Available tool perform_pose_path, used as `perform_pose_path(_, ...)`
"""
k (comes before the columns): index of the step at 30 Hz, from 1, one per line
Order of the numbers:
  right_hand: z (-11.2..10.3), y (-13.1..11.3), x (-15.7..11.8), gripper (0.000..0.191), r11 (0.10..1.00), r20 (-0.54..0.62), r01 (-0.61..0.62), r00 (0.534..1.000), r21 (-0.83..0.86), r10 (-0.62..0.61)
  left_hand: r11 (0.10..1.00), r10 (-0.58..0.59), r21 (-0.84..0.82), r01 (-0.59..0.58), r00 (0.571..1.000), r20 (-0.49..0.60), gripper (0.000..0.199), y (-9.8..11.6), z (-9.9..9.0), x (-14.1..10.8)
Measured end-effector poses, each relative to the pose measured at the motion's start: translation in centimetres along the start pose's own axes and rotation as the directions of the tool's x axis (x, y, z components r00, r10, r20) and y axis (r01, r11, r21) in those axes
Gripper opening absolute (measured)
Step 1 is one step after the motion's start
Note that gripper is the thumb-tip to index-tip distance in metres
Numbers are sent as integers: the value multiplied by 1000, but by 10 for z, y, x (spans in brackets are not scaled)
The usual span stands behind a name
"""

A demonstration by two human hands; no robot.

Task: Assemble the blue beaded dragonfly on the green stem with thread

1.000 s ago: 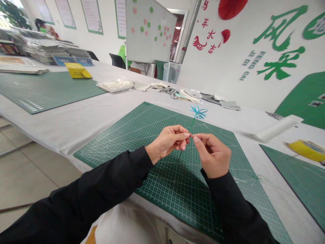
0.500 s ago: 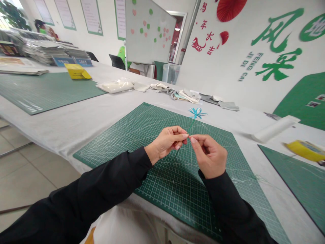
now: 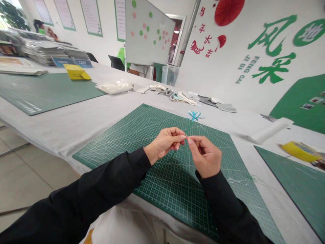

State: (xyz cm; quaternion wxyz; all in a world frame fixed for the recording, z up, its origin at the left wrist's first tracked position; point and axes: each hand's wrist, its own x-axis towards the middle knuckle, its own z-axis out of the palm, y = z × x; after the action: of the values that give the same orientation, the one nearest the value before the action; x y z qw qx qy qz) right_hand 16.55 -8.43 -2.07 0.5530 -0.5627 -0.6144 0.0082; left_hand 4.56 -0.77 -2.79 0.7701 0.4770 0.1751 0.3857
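Note:
A blue flower [image 3: 195, 116] with looped petals tops a thin green stem [image 3: 189, 128], which leans up and away from me above the green cutting mat [image 3: 157, 183]. My left hand [image 3: 169, 140] pinches the stem between thumb and fingers, and the stem's lower end shows beneath it. Close against its fingertips, my right hand [image 3: 205, 154] is closed in a thumb-and-finger pinch at the stem. Whatever fine thing it grips there is too small to make out.
Another cutting mat [image 3: 294, 183] lies at right, below a yellow object [image 3: 301, 151] and a white roll [image 3: 271, 131]. Cloth pieces [image 3: 188, 97] and a plastic bag [image 3: 116, 86] line the back. A yellow box [image 3: 77, 72] and stacked papers [image 3: 43, 51] are left. A person [image 3: 40, 27] sits far off.
The flower's petals have turned a little as the stem rotates in my fingers. Both hands stay pinched together, and the view has shifted slightly.

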Motion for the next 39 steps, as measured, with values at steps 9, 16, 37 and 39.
perform_pose_path(9,3,0,0,16,999,-1,-28,1000,17,28,999,12,33,-11,1000,-12,14,0,-4,2)
perform_pose_path(16,8,3,-1,17,1000,-20,-11,1000,18,12,999,0,35,2,998,-60,20,0,-6,2)
perform_pose_path(37,7,5,-2,18,999,-20,-5,1000,47,6,996,23,85,-18,998,-51,20,2,-7,1)
perform_pose_path(39,6,5,-2,17,999,-10,-14,1000,52,14,996,21,86,-17,998,-51,21,4,-5,0)
